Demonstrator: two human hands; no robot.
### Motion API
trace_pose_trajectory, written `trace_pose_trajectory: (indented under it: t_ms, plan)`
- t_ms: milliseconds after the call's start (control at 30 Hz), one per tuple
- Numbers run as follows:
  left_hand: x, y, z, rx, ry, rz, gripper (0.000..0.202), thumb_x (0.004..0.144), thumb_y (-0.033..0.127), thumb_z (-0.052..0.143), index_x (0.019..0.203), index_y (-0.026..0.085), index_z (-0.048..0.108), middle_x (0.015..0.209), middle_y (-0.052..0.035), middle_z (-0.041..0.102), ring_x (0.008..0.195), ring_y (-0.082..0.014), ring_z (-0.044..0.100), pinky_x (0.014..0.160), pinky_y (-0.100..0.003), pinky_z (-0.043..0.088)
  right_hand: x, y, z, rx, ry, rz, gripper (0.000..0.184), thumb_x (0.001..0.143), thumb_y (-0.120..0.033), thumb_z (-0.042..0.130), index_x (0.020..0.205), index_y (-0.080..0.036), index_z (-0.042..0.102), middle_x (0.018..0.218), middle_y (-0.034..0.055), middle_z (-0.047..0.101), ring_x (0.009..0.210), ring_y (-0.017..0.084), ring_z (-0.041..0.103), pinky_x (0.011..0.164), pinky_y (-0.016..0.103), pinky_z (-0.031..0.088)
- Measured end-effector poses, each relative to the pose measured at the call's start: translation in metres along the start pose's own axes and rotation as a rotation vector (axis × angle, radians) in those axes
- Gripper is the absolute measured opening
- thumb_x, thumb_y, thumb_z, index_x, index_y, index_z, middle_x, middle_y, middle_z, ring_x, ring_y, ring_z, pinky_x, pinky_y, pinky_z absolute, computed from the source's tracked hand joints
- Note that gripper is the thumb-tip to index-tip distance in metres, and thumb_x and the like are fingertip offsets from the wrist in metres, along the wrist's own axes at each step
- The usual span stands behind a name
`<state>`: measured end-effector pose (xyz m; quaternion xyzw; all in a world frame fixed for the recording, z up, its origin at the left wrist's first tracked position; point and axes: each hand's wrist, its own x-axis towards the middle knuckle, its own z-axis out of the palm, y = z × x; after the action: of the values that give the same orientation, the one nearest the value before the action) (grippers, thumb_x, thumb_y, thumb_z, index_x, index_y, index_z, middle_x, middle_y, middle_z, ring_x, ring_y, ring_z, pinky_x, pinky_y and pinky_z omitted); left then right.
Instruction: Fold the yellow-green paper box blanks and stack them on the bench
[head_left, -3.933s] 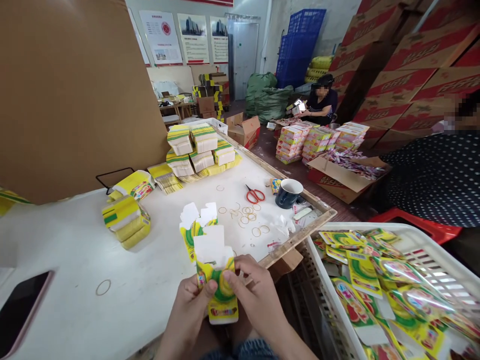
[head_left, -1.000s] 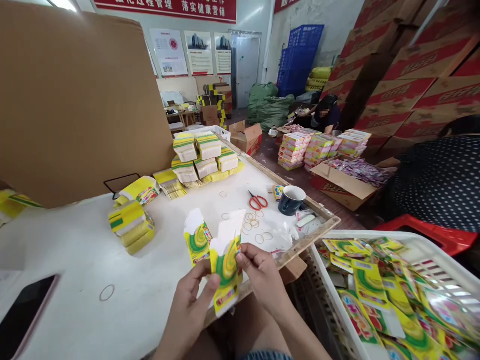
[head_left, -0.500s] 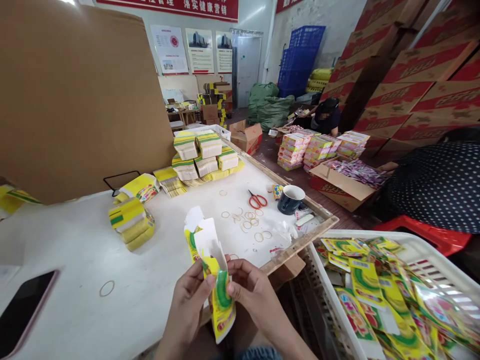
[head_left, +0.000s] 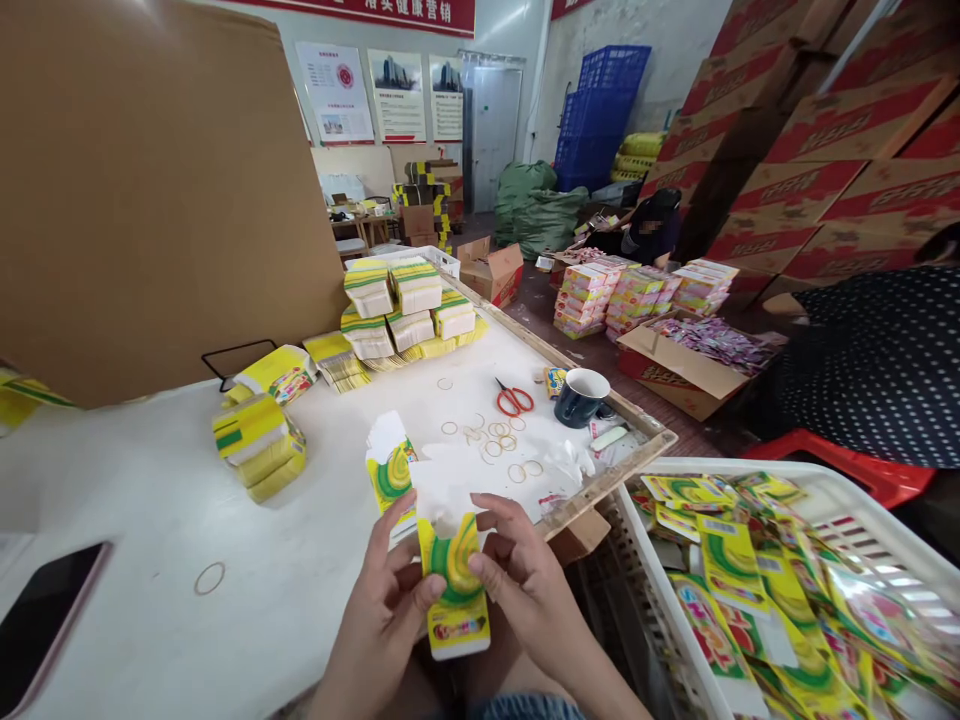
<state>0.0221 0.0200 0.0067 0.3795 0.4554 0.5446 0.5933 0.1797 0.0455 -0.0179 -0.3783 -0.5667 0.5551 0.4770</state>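
Note:
My left hand (head_left: 386, 615) and my right hand (head_left: 521, 580) both grip a small yellow-and-green carton (head_left: 454, 580) at the near edge of the white table (head_left: 150, 560). Its printed face is turned toward me and its white top flaps stand open. Thumbs press the front, fingers wrap the sides. Just behind it, a second carton (head_left: 391, 475) of the same print stands upright on the table with its flaps up.
Banded bundles of flat cartons (head_left: 259, 445) lie at left, a bigger pile (head_left: 405, 305) farther back. Rubber bands (head_left: 495, 440), red scissors (head_left: 514, 398), a dark mug (head_left: 581, 395) and a phone (head_left: 45, 620) rest on the table. A white crate (head_left: 840, 500) of flat cartons sits right. Another person (head_left: 870, 360) sits nearby.
The carton in my hands has turned from edge-on to face-on and opened into a squarer shape. My hands stay at the table edge.

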Motion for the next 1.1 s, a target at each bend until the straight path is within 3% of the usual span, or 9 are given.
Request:
trace_pose_trajectory:
  t_ms: [133,233,367,467,567,667,767,867,1100]
  plan:
    - [-0.003,0.008,-0.008,-0.028,-0.199,-0.112,0.047,0.074,0.03,0.074,0.116,0.027,0.053,0.1,-0.0068,0.074,0.088,-0.0273,0.071,0.071,-0.034,0.055,0.003,-0.013,-0.009,0.002,-0.131,-0.018,0.022,0.092,-0.034,0.053,0.112,-0.024,0.054,0.085,0.0008,0.058,0.072,0.013,0.053,0.064,0.024,0.042]
    - [-0.003,0.005,-0.01,-0.072,-0.262,-0.153,0.038,0.073,0.026,0.075,0.103,0.026,0.053,0.09,-0.0035,0.075,0.075,-0.0222,0.071,0.066,-0.029,0.053,0.007,-0.021,-0.014,-0.083,-0.152,-0.034,0.016,0.094,-0.035,0.05,0.094,-0.021,0.057,0.077,-0.0006,0.056,0.07,0.013,0.051,0.063,0.023,0.04]
    - [-0.004,0.0,-0.009,-0.106,-0.263,-0.2,0.067,0.073,0.024,0.076,0.126,0.033,0.036,0.095,-0.003,0.073,0.07,-0.0197,0.07,0.066,-0.031,0.052,0.007,-0.019,-0.015,-0.142,-0.087,-0.066,0.02,0.093,-0.033,0.05,0.081,-0.019,0.058,0.074,-0.0005,0.055,0.069,0.013,0.05,0.064,0.023,0.04]
    - [-0.005,0.0,-0.007,-0.116,-0.257,-0.223,0.094,0.072,0.027,0.077,0.142,0.034,0.015,0.105,-0.007,0.071,0.076,-0.0231,0.072,0.07,-0.035,0.053,0.005,-0.012,-0.013,-0.031,-0.014,-0.03,0.013,0.092,-0.032,0.054,0.101,-0.023,0.056,0.082,0.0007,0.059,0.075,0.015,0.055,0.066,0.024,0.044]
    - [-0.003,0.001,-0.007,-0.073,-0.272,-0.203,0.066,0.074,0.028,0.075,0.131,0.028,0.043,0.106,-0.0089,0.072,0.081,-0.0258,0.072,0.073,-0.037,0.054,0.005,-0.01,-0.014,-0.038,0.001,-0.064,0.022,0.092,-0.032,0.053,0.113,-0.026,0.055,0.092,0.0033,0.062,0.085,0.018,0.059,0.073,0.028,0.046]
    - [-0.001,0.0,-0.008,0.028,-0.22,-0.116,0.038,0.077,0.027,0.071,0.114,0.028,0.06,0.108,-0.0064,0.073,0.086,-0.025,0.071,0.074,-0.034,0.056,0.006,-0.013,-0.018,-0.15,-0.05,-0.152,0.024,0.093,-0.035,0.048,0.098,-0.023,0.068,0.092,0.0053,0.063,0.09,0.02,0.058,0.08,0.031,0.044]
    - [0.0,-0.004,-0.009,0.126,-0.166,-0.054,0.035,0.08,0.026,0.068,0.114,0.029,0.061,0.119,-0.005,0.069,0.096,-0.0254,0.069,0.08,-0.033,0.056,0.005,-0.016,-0.019,-0.217,-0.105,-0.014,0.023,0.087,-0.03,0.058,0.108,-0.024,0.063,0.077,-0.0006,0.056,0.07,0.015,0.053,0.064,0.026,0.042]
    - [-0.001,-0.006,-0.008,0.144,-0.203,-0.057,0.037,0.084,0.027,0.064,0.12,0.032,0.058,0.125,-0.0038,0.066,0.104,-0.0253,0.067,0.085,-0.034,0.055,0.005,-0.015,-0.014,-0.286,-0.144,0.11,0.04,0.078,-0.014,0.061,0.116,-0.025,0.053,0.067,-0.007,0.047,0.057,0.01,0.045,0.054,0.021,0.035]
    - [-0.002,0.0,-0.004,0.136,-0.26,-0.076,0.04,0.086,0.03,0.06,0.125,0.033,0.054,0.12,-0.0035,0.07,0.103,-0.0241,0.068,0.087,-0.032,0.054,0.008,-0.013,-0.006,-0.438,-0.083,0.106,0.038,0.074,-0.009,0.055,0.108,-0.024,0.046,0.058,-0.0111,0.041,0.05,0.01,0.043,0.05,0.019,0.031]
